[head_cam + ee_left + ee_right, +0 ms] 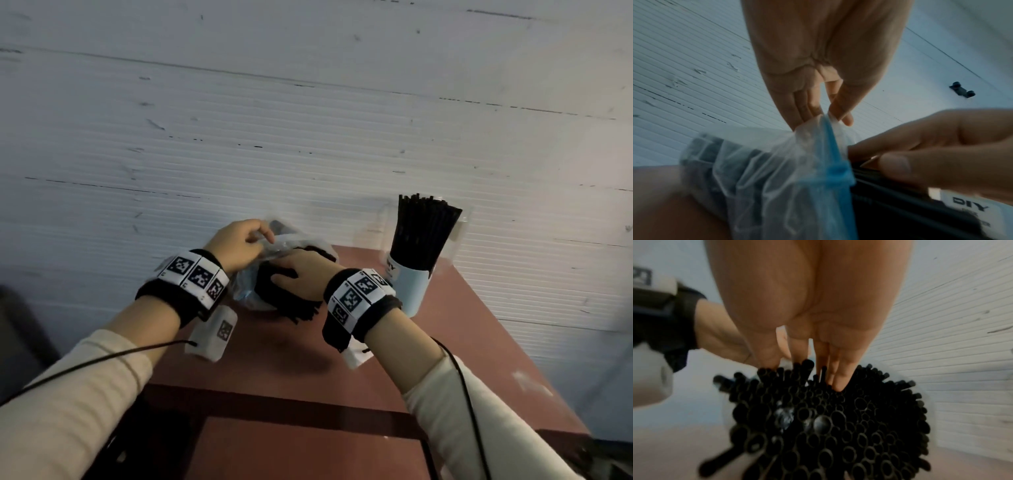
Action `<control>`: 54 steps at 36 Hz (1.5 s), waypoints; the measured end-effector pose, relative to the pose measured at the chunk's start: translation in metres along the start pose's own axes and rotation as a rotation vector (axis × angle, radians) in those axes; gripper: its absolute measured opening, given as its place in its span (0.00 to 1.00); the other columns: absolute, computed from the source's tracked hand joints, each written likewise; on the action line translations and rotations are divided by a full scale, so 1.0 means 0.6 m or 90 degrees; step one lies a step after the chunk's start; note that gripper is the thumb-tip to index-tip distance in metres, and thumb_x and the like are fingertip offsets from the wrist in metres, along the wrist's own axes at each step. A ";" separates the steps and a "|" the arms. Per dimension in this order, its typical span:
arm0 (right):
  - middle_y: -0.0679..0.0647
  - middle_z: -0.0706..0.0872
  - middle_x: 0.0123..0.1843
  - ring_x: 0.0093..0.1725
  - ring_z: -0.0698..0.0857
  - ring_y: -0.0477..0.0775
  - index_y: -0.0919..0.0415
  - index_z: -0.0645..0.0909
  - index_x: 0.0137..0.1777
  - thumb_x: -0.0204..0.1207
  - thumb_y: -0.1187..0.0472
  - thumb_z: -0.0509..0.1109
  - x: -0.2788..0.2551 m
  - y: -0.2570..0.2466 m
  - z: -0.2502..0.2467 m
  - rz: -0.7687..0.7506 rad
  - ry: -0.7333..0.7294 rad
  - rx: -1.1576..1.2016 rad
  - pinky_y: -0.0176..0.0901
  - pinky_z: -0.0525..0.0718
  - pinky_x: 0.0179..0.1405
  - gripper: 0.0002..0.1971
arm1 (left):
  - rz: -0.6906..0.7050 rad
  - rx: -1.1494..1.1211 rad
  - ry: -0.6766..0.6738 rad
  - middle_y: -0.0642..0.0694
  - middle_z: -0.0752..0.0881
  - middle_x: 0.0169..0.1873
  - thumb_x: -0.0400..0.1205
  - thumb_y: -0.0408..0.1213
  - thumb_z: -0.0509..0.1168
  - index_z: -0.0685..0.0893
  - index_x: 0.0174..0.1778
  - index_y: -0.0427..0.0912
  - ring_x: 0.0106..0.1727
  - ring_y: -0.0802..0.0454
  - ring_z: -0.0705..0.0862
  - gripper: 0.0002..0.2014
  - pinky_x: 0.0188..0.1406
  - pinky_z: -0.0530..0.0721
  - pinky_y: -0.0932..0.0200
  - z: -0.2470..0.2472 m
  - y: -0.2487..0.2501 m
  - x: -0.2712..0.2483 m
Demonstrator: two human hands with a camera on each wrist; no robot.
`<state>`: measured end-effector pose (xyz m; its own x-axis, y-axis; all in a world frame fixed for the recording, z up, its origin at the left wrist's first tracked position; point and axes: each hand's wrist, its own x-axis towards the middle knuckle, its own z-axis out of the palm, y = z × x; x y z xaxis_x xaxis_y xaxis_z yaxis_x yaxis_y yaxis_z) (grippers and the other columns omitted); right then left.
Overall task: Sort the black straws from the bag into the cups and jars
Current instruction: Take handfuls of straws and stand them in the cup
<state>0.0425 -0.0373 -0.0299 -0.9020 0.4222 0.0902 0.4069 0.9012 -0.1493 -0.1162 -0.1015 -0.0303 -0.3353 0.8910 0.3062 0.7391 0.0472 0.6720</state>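
The left hand (236,245) is pinching the edge of the clear bag (764,175) at its mouth, thumb and fingers (799,105) closing together on the plastic beside the blue seal strip (830,146). The right hand (301,272) is wrapping its grip around the bundle of black straws (830,423) where it is sticking out of that mouth. The bundle's long axis is running out of the bag toward the person, so the right hand is sitting nearer the free ends and is probably drawing them out (the bag hand is anchoring). The straws are looking thin, hollow, matt black and tightly packed, a few splaying loose. They are hovering over the reddish worktop (462,342), left of a jar (411,284) already standing full of straws
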 end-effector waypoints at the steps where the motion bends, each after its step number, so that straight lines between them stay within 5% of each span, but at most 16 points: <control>1: 0.58 0.76 0.74 0.71 0.75 0.59 0.56 0.75 0.74 0.84 0.54 0.60 0.004 -0.003 0.004 0.002 0.002 -0.006 0.50 0.71 0.71 0.20 | -0.011 -0.001 0.008 0.40 0.90 0.45 0.80 0.26 0.62 0.85 0.40 0.56 0.47 0.39 0.88 0.17 0.49 0.84 0.47 -0.001 0.000 0.001; 3: 0.60 0.71 0.77 0.73 0.73 0.61 0.56 0.72 0.76 0.83 0.53 0.61 0.011 -0.007 0.009 0.027 0.011 -0.016 0.51 0.71 0.72 0.22 | -0.022 -0.020 0.031 0.44 0.90 0.52 0.80 0.27 0.63 0.89 0.46 0.50 0.55 0.46 0.87 0.14 0.57 0.84 0.51 -0.002 0.005 0.001; 7: 0.63 0.71 0.74 0.70 0.74 0.64 0.58 0.66 0.78 0.82 0.55 0.62 0.015 -0.014 0.009 0.044 0.014 -0.025 0.50 0.72 0.66 0.25 | -0.021 -0.072 0.046 0.47 0.90 0.54 0.80 0.27 0.65 0.90 0.53 0.44 0.57 0.55 0.86 0.12 0.56 0.78 0.64 -0.010 0.011 0.005; 14: 0.60 0.75 0.73 0.72 0.73 0.61 0.53 0.73 0.76 0.83 0.62 0.60 0.016 -0.016 -0.004 -0.028 -0.003 -0.052 0.45 0.66 0.69 0.21 | -0.015 -0.093 0.037 0.48 0.89 0.56 0.80 0.27 0.68 0.90 0.54 0.46 0.59 0.55 0.86 0.12 0.61 0.79 0.62 -0.018 0.004 0.005; 22: 0.54 0.78 0.74 0.72 0.75 0.55 0.55 0.76 0.74 0.85 0.58 0.59 0.018 -0.009 -0.018 -0.005 0.033 -0.097 0.45 0.70 0.72 0.19 | -0.009 -0.118 0.040 0.53 0.89 0.53 0.80 0.28 0.68 0.89 0.51 0.50 0.58 0.57 0.86 0.11 0.65 0.80 0.60 -0.014 0.002 0.008; 27: 0.49 0.85 0.65 0.66 0.80 0.51 0.51 0.85 0.63 0.78 0.59 0.70 0.009 0.012 -0.016 0.024 0.106 0.051 0.39 0.72 0.68 0.14 | 0.003 -0.122 0.029 0.54 0.89 0.52 0.82 0.34 0.70 0.89 0.51 0.51 0.57 0.57 0.86 0.07 0.66 0.80 0.58 -0.011 0.002 0.008; 37: 0.52 0.88 0.59 0.61 0.82 0.51 0.53 0.88 0.59 0.76 0.62 0.72 -0.005 0.020 -0.011 0.015 0.177 0.106 0.26 0.67 0.58 0.12 | 0.018 -0.094 0.032 0.54 0.88 0.56 0.83 0.36 0.67 0.89 0.56 0.49 0.58 0.58 0.85 0.09 0.62 0.80 0.62 -0.006 0.007 -0.006; 40: 0.50 0.88 0.58 0.59 0.82 0.48 0.52 0.88 0.58 0.76 0.62 0.72 -0.018 0.028 -0.018 0.025 0.171 0.130 0.25 0.68 0.56 0.12 | 0.020 -0.076 0.015 0.53 0.87 0.57 0.83 0.38 0.67 0.88 0.55 0.53 0.58 0.56 0.85 0.08 0.64 0.82 0.55 -0.010 0.002 -0.011; 44: 0.46 0.88 0.53 0.54 0.83 0.44 0.52 0.89 0.56 0.75 0.62 0.73 -0.045 0.042 -0.032 0.033 0.168 0.161 0.19 0.71 0.49 0.11 | 0.054 -0.012 -0.027 0.48 0.85 0.61 0.76 0.46 0.72 0.84 0.61 0.55 0.59 0.52 0.84 0.17 0.64 0.82 0.48 -0.009 -0.003 -0.019; 47: 0.45 0.88 0.50 0.49 0.82 0.40 0.51 0.89 0.55 0.74 0.62 0.74 -0.070 0.051 -0.047 0.032 0.171 0.169 0.13 0.71 0.43 0.11 | 0.099 0.050 0.004 0.48 0.74 0.64 0.63 0.58 0.67 0.80 0.69 0.52 0.64 0.55 0.74 0.35 0.68 0.72 0.60 0.002 0.010 -0.027; 49: 0.45 0.88 0.49 0.48 0.82 0.40 0.49 0.89 0.55 0.74 0.61 0.74 -0.084 0.054 -0.057 0.037 0.161 0.158 0.14 0.72 0.44 0.11 | 0.150 0.083 0.023 0.47 0.70 0.66 0.64 0.53 0.70 0.77 0.71 0.50 0.68 0.54 0.71 0.37 0.69 0.68 0.62 0.014 0.024 -0.029; 54: 0.44 0.88 0.49 0.48 0.82 0.39 0.46 0.89 0.54 0.75 0.58 0.74 -0.121 0.053 -0.077 0.048 0.144 0.125 0.18 0.73 0.46 0.10 | 0.261 0.203 -0.058 0.44 0.77 0.66 0.64 0.48 0.77 0.77 0.70 0.43 0.68 0.46 0.76 0.38 0.71 0.74 0.48 0.049 0.058 -0.017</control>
<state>0.1272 -0.0349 0.0044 -0.8060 0.5183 0.2857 0.4160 0.8395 -0.3495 -0.0702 -0.0955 -0.0297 0.0605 0.9003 0.4310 0.9445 -0.1913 0.2671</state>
